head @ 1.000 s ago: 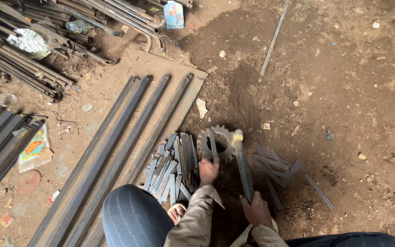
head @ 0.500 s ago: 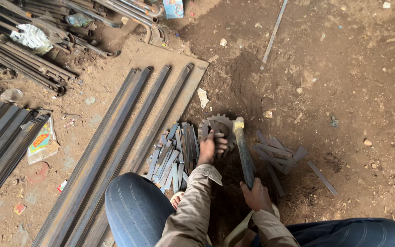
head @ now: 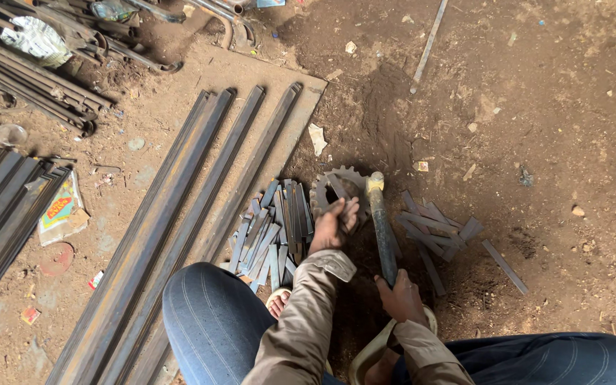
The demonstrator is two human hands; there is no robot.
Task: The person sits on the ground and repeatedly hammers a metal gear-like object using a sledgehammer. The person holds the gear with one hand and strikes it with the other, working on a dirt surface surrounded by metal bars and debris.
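Observation:
I crouch over a toothed metal gear lying flat on the dirt. My left hand holds a short flat metal strip across the gear. My right hand grips the handle of a hammer, whose head rests by the gear's right side. A pile of short cut metal strips lies just left of the gear. More short strips lie scattered to the right of the hammer.
Long steel bars lie on a board to my left. More bars and bent rods are stacked at the far left. A thin rod lies on the dirt ahead. My knees fill the bottom.
The hammer head has stayed beside the gear. My left hand has shifted slightly on the strip over the gear. The view has tilted a little.

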